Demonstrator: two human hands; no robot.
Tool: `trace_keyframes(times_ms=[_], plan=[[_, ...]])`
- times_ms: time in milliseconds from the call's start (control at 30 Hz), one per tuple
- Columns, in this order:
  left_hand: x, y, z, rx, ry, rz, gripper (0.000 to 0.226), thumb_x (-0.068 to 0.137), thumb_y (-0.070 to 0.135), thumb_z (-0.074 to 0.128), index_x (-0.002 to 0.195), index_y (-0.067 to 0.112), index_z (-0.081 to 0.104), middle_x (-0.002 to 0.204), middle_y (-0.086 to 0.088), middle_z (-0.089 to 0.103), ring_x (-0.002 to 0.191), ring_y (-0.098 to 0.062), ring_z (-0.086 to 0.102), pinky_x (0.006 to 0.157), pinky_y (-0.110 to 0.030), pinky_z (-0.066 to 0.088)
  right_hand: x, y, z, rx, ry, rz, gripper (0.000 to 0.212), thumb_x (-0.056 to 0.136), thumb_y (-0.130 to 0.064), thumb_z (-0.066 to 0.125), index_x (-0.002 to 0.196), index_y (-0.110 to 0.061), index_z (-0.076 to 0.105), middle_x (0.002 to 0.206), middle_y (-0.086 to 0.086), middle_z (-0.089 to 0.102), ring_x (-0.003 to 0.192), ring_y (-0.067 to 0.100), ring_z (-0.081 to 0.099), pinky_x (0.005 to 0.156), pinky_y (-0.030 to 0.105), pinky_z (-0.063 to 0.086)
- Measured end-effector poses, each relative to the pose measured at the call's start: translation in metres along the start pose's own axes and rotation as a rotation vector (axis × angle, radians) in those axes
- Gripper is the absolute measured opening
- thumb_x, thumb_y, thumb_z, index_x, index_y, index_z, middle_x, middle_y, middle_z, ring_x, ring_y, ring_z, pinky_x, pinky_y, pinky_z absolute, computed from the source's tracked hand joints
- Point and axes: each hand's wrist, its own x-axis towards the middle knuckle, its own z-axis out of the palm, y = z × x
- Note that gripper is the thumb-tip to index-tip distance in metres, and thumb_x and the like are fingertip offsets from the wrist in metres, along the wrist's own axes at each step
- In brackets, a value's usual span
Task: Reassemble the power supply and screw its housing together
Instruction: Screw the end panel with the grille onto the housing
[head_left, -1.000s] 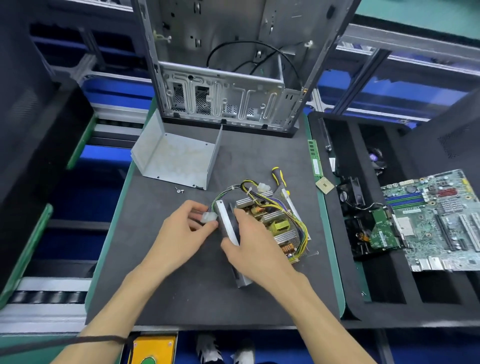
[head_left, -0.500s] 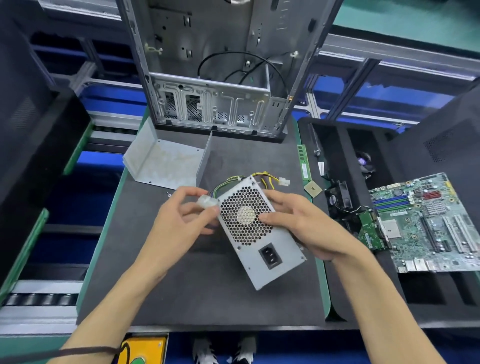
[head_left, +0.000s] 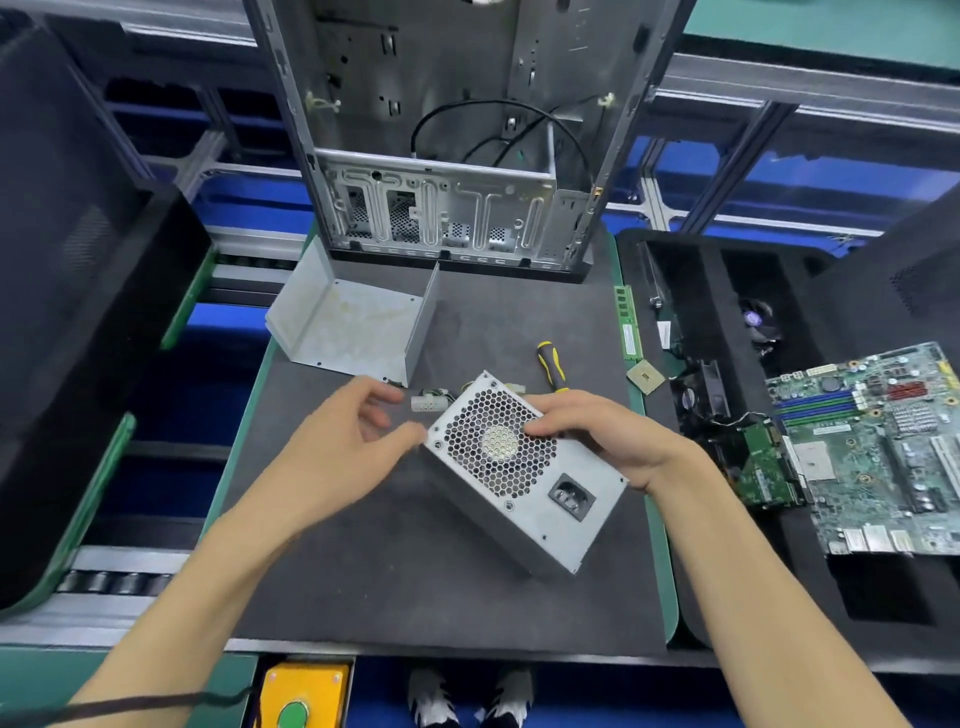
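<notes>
The power supply (head_left: 519, 467) is a boxy sheet-metal unit, judged stiff and fairly heavy for its size, its smooth painted walls a little slippery. Its edges and corners look like the safest places to take hold; the perforated fan grille is thin and the wiring behind it should not bear the load. It sits tilted near the front of the grey mat (head_left: 415, 582), grille and socket face up toward the camera, just in front of the open computer case (head_left: 457, 156) that stands at the mat's far edge. The loose housing cover (head_left: 353, 327), a bent grey panel, lies between the case and the power supply, toward the left. The right hand (head_left: 597, 436) curls over the power supply's far right edge and grips it. The left hand (head_left: 353, 441) is at the near-left corner, thumb touching the metal, fingers loosely spread and holding nothing. The screwdriver (head_left: 551, 366) lies just behind the power supply, and a white connector (head_left: 427, 402) pokes out beside its far left corner.
</notes>
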Motion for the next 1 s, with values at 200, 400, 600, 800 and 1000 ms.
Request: trace_keyframes(times_ms=[200, 400, 600, 800, 1000], plan=[[0.009, 0.038, 0.007, -0.148, -0.134, 0.072, 0.034, 0.087, 0.04, 0.075, 0.116, 0.031, 0.059, 0.095, 0.009, 0.075, 0.09, -0.007, 0.07, 0.078, -0.023, 0.049, 0.003, -0.011, -0.008, -0.197, -0.018, 0.075, 0.051, 0.086, -0.018, 0.064, 0.136, -0.01, 0.063, 0.133, 0.02, 0.066, 0.129, 0.043, 0.057, 0.113, 0.059, 0.04], [0.032, 0.044, 0.014, -0.106, -0.386, -0.081, 0.033, 0.088, 0.035, 0.076, 0.118, 0.023, 0.068, 0.105, 0.003, 0.078, 0.102, -0.012, 0.072, 0.099, -0.031, 0.052, -0.004, -0.002, -0.011, -0.178, 0.079, 0.006, 0.045, 0.086, -0.023, 0.073, 0.129, -0.011, 0.068, 0.125, 0.018, 0.071, 0.12, 0.038, 0.065, 0.11, 0.053, 0.046], [0.031, 0.04, 0.009, -0.181, -0.528, -0.078, 0.023, 0.093, 0.034, 0.069, 0.104, 0.017, 0.079, 0.104, -0.001, 0.079, 0.104, -0.019, 0.073, 0.099, -0.032, 0.051, -0.008, 0.002, -0.01, -0.156, 0.097, -0.1, 0.041, 0.09, -0.017, 0.074, 0.13, -0.012, 0.067, 0.123, 0.02, 0.071, 0.115, 0.034, 0.068, 0.103, 0.043, 0.053], [0.012, 0.045, 0.003, -0.278, -0.577, -0.115, 0.014, 0.095, 0.02, 0.067, 0.097, 0.009, 0.076, 0.094, -0.009, 0.079, 0.078, -0.014, 0.073, 0.062, -0.019, 0.054, -0.014, -0.03, -0.01, -0.442, 0.025, -0.126, 0.025, 0.095, -0.01, 0.07, 0.118, -0.018, 0.075, 0.113, 0.005, 0.077, 0.102, 0.015, 0.072, 0.099, 0.03, 0.055], [-0.01, 0.037, 0.02, -0.443, -0.585, -0.19, 0.024, 0.098, 0.011, 0.061, 0.117, -0.001, 0.07, 0.108, -0.014, 0.077, 0.102, -0.024, 0.074, 0.077, -0.032, 0.062, -0.002, -0.07, 0.002, -0.949, -0.048, -0.026, 0.019, 0.093, -0.016, 0.069, 0.109, -0.021, 0.079, 0.081, -0.022, 0.074, 0.076, -0.01, 0.063, 0.071, 0.007, 0.042]])
